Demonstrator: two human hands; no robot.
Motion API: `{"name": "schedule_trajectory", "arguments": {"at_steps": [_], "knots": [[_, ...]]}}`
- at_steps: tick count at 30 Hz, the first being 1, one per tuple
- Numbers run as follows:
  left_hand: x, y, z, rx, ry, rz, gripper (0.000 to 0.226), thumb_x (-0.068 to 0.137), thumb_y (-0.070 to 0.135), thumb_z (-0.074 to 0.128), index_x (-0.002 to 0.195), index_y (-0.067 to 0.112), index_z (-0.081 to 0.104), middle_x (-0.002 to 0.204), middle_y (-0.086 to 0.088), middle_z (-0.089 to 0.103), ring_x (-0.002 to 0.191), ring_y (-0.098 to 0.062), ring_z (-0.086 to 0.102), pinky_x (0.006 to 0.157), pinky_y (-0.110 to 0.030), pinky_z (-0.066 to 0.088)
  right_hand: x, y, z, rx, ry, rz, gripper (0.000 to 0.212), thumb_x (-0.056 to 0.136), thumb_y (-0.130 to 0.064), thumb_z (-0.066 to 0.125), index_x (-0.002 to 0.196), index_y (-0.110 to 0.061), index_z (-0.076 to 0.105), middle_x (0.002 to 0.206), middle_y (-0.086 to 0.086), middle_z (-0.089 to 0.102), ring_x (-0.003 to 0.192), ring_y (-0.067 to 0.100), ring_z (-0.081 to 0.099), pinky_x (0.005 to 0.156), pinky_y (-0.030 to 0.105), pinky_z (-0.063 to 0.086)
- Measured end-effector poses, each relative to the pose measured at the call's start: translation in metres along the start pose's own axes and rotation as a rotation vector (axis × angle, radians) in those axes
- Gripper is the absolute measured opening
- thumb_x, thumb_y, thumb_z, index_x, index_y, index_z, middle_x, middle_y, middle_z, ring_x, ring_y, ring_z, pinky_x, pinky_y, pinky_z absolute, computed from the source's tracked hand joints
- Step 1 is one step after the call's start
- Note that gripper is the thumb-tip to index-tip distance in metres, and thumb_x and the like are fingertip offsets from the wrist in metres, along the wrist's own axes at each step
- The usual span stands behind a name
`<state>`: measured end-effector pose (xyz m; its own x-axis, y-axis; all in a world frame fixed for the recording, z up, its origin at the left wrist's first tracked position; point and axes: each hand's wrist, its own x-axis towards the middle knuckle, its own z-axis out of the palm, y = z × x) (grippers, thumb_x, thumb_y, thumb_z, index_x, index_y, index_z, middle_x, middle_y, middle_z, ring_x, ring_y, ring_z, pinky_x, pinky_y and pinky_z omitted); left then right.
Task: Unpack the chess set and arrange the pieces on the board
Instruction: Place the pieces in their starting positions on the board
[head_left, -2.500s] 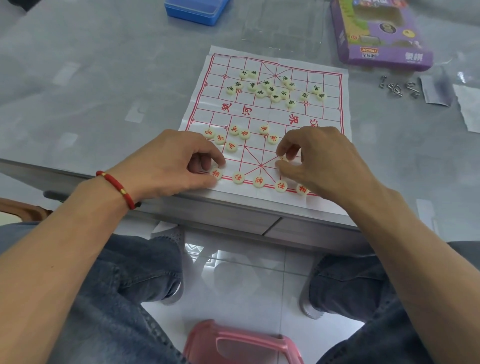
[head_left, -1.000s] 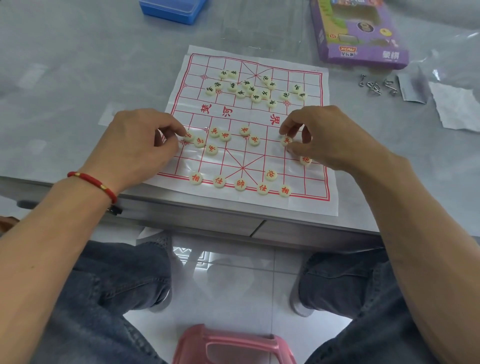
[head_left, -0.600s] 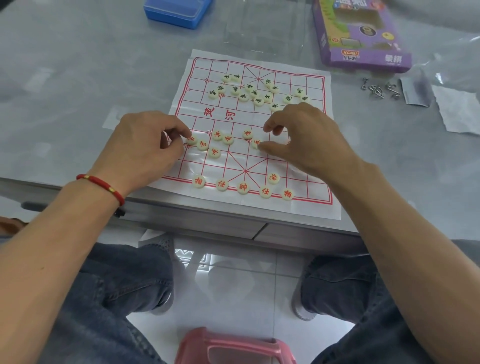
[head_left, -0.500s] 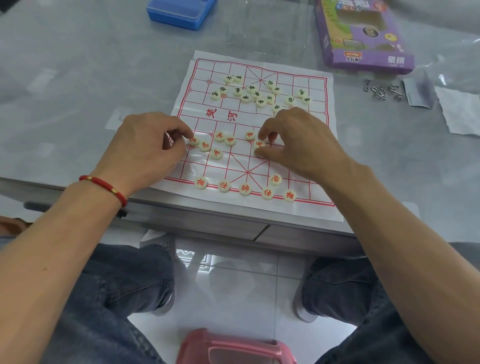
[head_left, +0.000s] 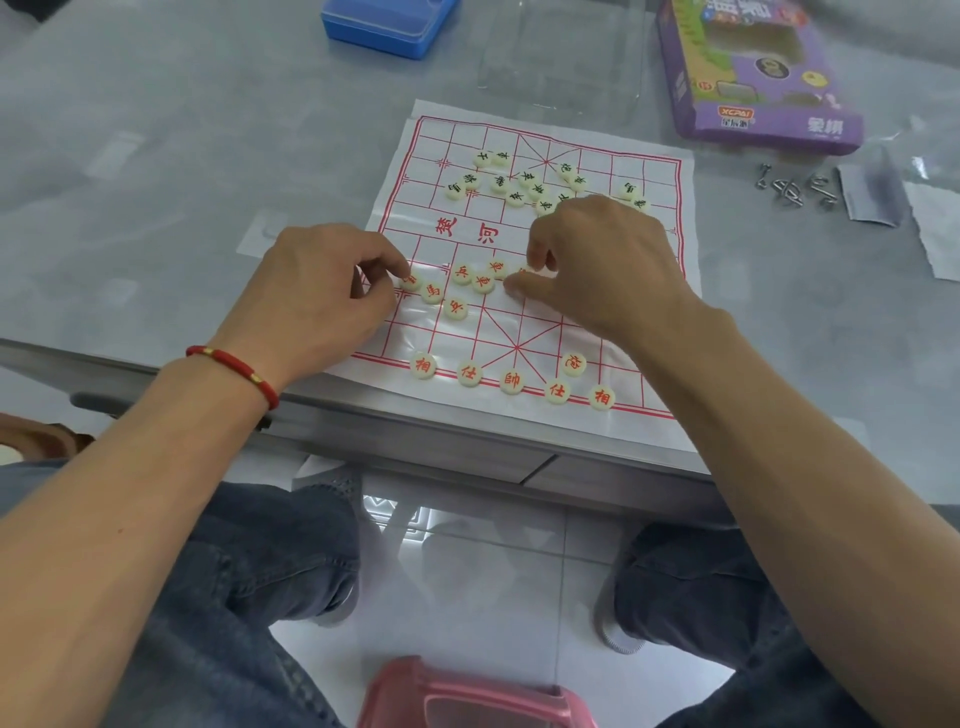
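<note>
Both hands curl over loose red pieces (head_left: 483, 283) mid-board (head_left: 540, 322), left hand (head_left: 322, 296) pinching one at the left edge, right hand (head_left: 602, 265) pinching another, each best set squarely on a line crossing.

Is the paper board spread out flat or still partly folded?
Spread flat. The paper board lies open on the table, its red grid visible edge to edge, though the sheet shows slight wrinkles. The hands cover part of the middle.
</note>
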<state>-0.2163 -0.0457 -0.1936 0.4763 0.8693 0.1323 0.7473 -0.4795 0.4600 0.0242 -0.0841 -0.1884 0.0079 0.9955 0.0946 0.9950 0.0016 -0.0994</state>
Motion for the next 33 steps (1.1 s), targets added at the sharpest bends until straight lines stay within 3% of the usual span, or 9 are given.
{"name": "schedule_trajectory", "arguments": {"at_steps": [5, 11, 15, 23, 30, 33], "knots": [[0.001, 0.002, -0.001, -0.008, 0.005, 0.009, 0.021, 0.094, 0.016, 0.059, 0.109, 0.019, 0.074, 0.101, -0.001, 0.071, 0.083, -0.018, 0.061, 0.079, -0.027, 0.046, -0.011, 0.009, -0.002, -0.020, -0.032, 0.017, 0.048, 0.083, -0.066, 0.066, 0.100, -0.022, 0.072, 0.095, -0.002, 0.067, 0.085, 0.019, 0.060, 0.078, 0.039, 0.054], [0.002, 0.003, -0.001, -0.003, 0.010, 0.003, 0.022, 0.095, 0.016, 0.058, 0.111, 0.019, 0.074, 0.105, -0.004, 0.071, 0.085, -0.018, 0.061, 0.082, -0.028, 0.047, -0.019, 0.015, 0.001, 0.066, -0.023, -0.049, 0.036, 0.091, -0.043, 0.069, 0.125, -0.030, 0.064, 0.110, -0.007, 0.065, 0.092, 0.014, 0.059, 0.080, 0.039, 0.056], [0.002, 0.002, -0.001, 0.001, 0.010, 0.003, 0.022, 0.095, 0.017, 0.059, 0.111, 0.019, 0.074, 0.105, -0.004, 0.072, 0.084, -0.018, 0.061, 0.081, -0.028, 0.047, -0.017, 0.013, 0.007, 0.045, -0.027, -0.066, 0.027, 0.095, -0.038, 0.065, 0.121, -0.030, 0.068, 0.108, -0.006, 0.065, 0.094, 0.018, 0.061, 0.074, 0.034, 0.052], [0.002, 0.001, 0.000, 0.004, 0.020, 0.008, 0.021, 0.095, 0.016, 0.059, 0.109, 0.019, 0.074, 0.103, -0.003, 0.071, 0.081, -0.017, 0.059, 0.080, -0.026, 0.044, -0.013, 0.016, 0.008, 0.084, -0.052, -0.039, 0.024, 0.093, -0.039, 0.067, 0.114, -0.028, 0.070, 0.102, -0.005, 0.065, 0.091, 0.017, 0.059, 0.082, 0.043, 0.056], [0.003, 0.003, -0.001, -0.002, 0.027, -0.003, 0.022, 0.094, 0.015, 0.059, 0.108, 0.019, 0.075, 0.100, -0.002, 0.070, 0.081, -0.016, 0.059, 0.079, -0.026, 0.044, -0.015, 0.008, 0.005, 0.140, 0.020, -0.065, 0.033, 0.092, -0.045, 0.068, 0.120, -0.029, 0.067, 0.109, -0.008, 0.064, 0.086, 0.009, 0.054, 0.078, 0.036, 0.055], [0.005, 0.004, -0.002, 0.003, 0.049, -0.030, 0.022, 0.094, 0.015, 0.059, 0.108, 0.018, 0.075, 0.098, -0.002, 0.071, 0.081, -0.018, 0.059, 0.082, -0.030, 0.048, -0.004, -0.010, 0.005, 0.160, 0.061, -0.129, 0.031, 0.092, -0.045, 0.068, 0.118, -0.029, 0.068, 0.111, -0.007, 0.063, 0.094, 0.010, 0.056, 0.080, 0.032, 0.053]]}}
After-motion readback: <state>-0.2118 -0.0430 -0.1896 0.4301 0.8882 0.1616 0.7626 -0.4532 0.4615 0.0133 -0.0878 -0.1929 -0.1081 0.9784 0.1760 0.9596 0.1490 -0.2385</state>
